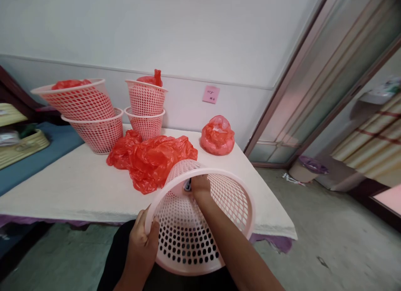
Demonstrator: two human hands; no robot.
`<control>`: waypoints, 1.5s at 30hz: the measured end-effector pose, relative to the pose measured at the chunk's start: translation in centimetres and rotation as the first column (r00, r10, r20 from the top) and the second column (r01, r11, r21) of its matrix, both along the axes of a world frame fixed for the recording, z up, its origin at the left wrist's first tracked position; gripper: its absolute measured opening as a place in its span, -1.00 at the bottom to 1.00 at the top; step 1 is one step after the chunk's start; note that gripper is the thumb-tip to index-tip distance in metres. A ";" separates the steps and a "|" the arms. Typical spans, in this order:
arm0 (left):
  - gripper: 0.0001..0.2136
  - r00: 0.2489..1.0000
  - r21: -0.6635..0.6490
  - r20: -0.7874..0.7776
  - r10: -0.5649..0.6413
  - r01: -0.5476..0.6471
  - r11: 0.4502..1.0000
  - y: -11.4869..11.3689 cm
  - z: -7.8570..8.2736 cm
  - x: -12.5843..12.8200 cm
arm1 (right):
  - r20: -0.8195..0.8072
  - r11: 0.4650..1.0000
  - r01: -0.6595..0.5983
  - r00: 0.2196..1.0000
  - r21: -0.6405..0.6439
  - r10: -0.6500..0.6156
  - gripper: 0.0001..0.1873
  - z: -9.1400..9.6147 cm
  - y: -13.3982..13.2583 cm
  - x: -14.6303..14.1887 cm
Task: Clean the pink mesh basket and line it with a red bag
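A pale pink perforated plastic basket [252, 209] lies tipped on its side over my lap and the table edge, its wide mouth facing me. My left hand [142, 236] is closed on the left of its rim, thumb inside and fingers outside. Deep inside the basket, close to its bottom, is my right hand [200, 186] with fingers curled. Beside those fingers shows a small dark and white thing [187, 185], too little of it visible to name. Crumpled red plastic bags [159, 155] lie on the table just behind the basket.
Stacked pink baskets [147, 99] and a second stack [94, 130], with red bags inside, stand at the back left. A bundled red bag [217, 136] sits at the back right of the white-covered table [62, 182]. A bin [307, 169] stands on the floor.
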State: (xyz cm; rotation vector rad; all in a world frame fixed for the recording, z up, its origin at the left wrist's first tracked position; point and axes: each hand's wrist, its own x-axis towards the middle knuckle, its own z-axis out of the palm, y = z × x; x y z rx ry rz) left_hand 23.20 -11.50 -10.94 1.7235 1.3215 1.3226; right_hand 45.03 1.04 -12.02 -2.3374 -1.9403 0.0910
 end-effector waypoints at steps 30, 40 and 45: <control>-0.64 0.998 -0.028 0.005 0.061 -0.061 0.998 0.8 -1.7 -1.6 | -0.311 0.509 0.044 0.836 0.859 0.452 -0.67 14.9 -19.9 0.6; -0.67 0.990 0.034 -0.126 -0.069 0.074 0.997 -0.8 -1.4 -1.1 | 0.102 0.670 -0.394 0.896 0.629 0.431 -0.48 15.8 -16.8 1.3; -0.67 0.993 0.037 -0.078 -0.086 0.089 0.995 -1.0 -1.8 -1.6 | 0.133 0.698 -0.440 0.883 0.565 0.449 -0.49 14.8 -16.5 1.2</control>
